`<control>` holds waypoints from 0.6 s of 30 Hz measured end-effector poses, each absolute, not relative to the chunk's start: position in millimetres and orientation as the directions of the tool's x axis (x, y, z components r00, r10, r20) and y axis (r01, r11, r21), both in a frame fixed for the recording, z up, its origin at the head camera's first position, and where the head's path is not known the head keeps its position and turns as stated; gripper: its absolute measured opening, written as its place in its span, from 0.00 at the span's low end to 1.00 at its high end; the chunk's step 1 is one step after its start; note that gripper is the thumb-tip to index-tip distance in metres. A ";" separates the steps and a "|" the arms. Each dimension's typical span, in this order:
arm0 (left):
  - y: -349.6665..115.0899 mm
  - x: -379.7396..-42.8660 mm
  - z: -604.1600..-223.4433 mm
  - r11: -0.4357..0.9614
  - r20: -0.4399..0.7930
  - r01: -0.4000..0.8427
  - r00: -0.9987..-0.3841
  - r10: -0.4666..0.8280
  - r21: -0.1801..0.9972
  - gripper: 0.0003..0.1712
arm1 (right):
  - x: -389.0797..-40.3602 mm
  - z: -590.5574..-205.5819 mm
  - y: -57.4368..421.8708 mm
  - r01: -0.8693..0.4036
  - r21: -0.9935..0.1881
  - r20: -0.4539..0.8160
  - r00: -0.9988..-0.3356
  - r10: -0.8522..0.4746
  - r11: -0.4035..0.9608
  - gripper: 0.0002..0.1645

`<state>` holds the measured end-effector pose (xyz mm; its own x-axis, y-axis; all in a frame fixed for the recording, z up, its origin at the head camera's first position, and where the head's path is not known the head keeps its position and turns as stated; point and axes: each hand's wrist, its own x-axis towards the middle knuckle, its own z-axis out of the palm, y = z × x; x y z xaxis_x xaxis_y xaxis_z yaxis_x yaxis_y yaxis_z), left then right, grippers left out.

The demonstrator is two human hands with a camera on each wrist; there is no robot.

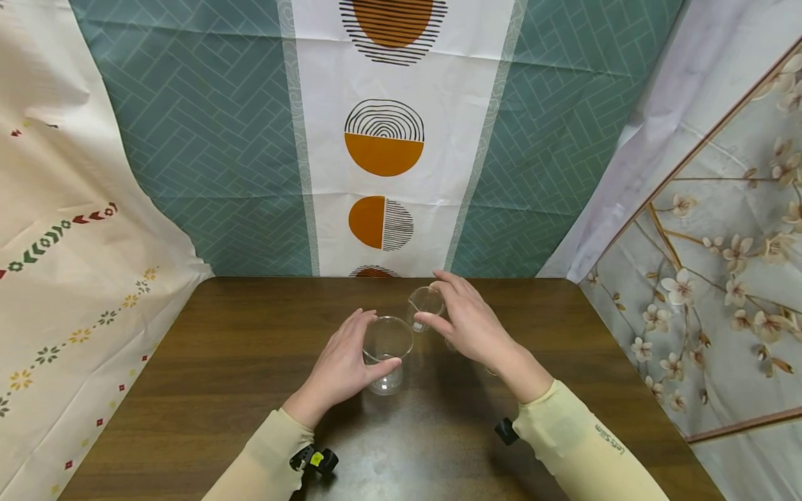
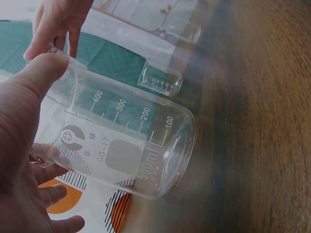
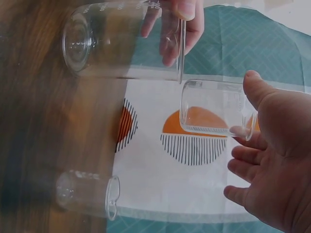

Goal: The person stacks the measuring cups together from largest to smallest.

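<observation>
My left hand (image 1: 343,360) grips a large clear glass beaker (image 2: 131,131) near its rim, thumb on one side and fingers on the other. Its markings read 500ml, and it stands upright on the wooden table. A smaller clear beaker (image 3: 209,109) is held at its rim between the thumb and fingers of my right hand (image 1: 466,316). The right wrist view shows this smaller beaker raised off the table, its base about level with the large beaker's rim. In the head view it is just beyond and to the right of the large beaker.
Another small beaker (image 3: 87,194) with a spout stands on the table (image 1: 238,376), mostly hidden under my right hand in the head view. A further glass vessel (image 2: 184,31) shows behind it in the left wrist view. Patterned cloth (image 1: 219,139) hangs beyond the table's far edge.
</observation>
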<state>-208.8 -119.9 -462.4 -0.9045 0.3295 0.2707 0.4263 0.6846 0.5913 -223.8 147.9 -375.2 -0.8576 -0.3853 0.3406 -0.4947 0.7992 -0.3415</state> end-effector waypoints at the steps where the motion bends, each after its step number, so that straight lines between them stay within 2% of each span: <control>1: -119.9 -208.7 -462.3 0.684 0.270 0.426 -0.905 0.329 0.592 0.58 | -223.7 -374.8 147.5 -0.494 -0.342 0.339 -0.858 -0.386 0.799 0.38; 18: -119.5 -209.2 -462.9 0.680 0.273 0.426 -0.905 0.327 0.597 0.58 | -221.5 -374.0 139.8 -0.523 -0.342 0.337 -0.844 -0.417 0.781 0.37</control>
<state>-209.2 -119.5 -462.9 -0.9048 0.3271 0.2725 0.4256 0.6798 0.5973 -221.5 139.8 -374.0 -0.8439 -0.4173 0.3372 -0.5229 0.7806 -0.3425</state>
